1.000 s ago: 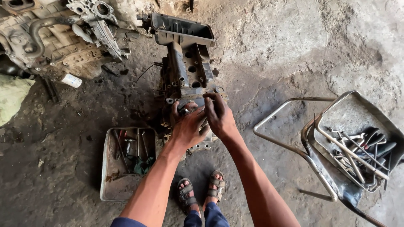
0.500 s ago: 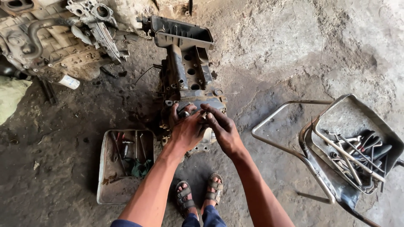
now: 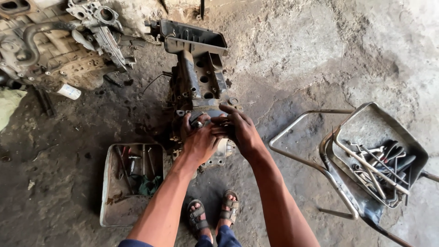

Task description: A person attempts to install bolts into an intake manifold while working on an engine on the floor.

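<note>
A greasy engine block (image 3: pixel 200 75) lies lengthwise on the dirt floor with a black open housing at its far end. My left hand (image 3: pixel 197 142) is clamped over the near end of the block, fingers curled around a small metal part there. Just to its right, my right hand (image 3: pixel 241 130) lies with fingers stretched out, the fingertips touching my left hand and the top of the block; nothing shows in its grip. What lies under both palms is hidden.
A dented metal tray (image 3: pixel 109 201) with tools and a green rag sits left of my sandalled feet (image 3: pixel 214 215). A tipped metal-frame seat (image 3: pixel 340 137) holding several wrenches stands at the right. Another dismantled engine (image 3: pixel 50 50) and a white canister (image 3: pixel 69 91) lie at the upper left.
My right hand has slid down from the top of the block's near end to the right side of my left hand. The left hand keeps its hold.
</note>
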